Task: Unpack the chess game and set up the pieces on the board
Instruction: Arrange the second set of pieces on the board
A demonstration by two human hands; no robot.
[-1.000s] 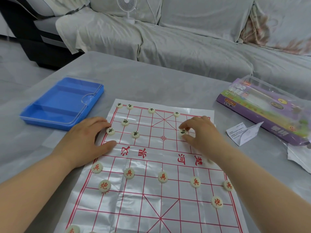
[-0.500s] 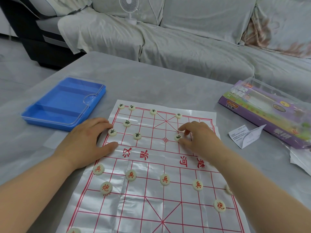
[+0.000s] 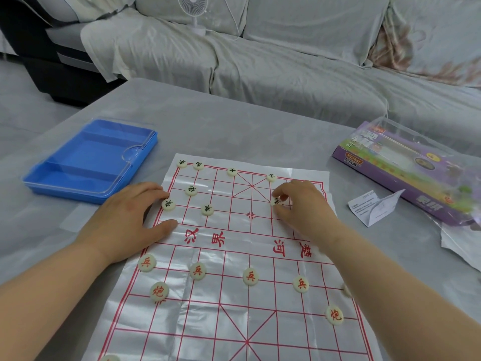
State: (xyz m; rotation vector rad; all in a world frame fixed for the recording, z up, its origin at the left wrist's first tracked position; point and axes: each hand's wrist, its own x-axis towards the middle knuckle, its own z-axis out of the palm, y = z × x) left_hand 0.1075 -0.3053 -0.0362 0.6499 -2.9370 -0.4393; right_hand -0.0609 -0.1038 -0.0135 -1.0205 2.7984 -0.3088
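Observation:
A glossy plastic chess sheet (image 3: 234, 316) with red grid lines lies flat on the grey table. Several cream discs with red characters (image 3: 250, 276) stand on its near half, and several with black characters (image 3: 207, 209) on the far half. My right hand (image 3: 299, 204) pinches a black-marked disc (image 3: 275, 201) between thumb and fingertips, right on the sheet. My left hand (image 3: 130, 217) rests flat on the sheet's left edge, its fingertips touching another black-marked disc (image 3: 168, 204).
A blue compartment tray (image 3: 88, 162) under a clear lid sits at the left. The purple game box (image 3: 406, 165) in torn wrap lies at the right, with a folded paper slip (image 3: 372, 207) beside it. A covered sofa (image 3: 260, 61) with a small fan runs behind the table.
My right hand has slid the pinched disc a little toward me and to the left on the far half. The left hand has stayed put.

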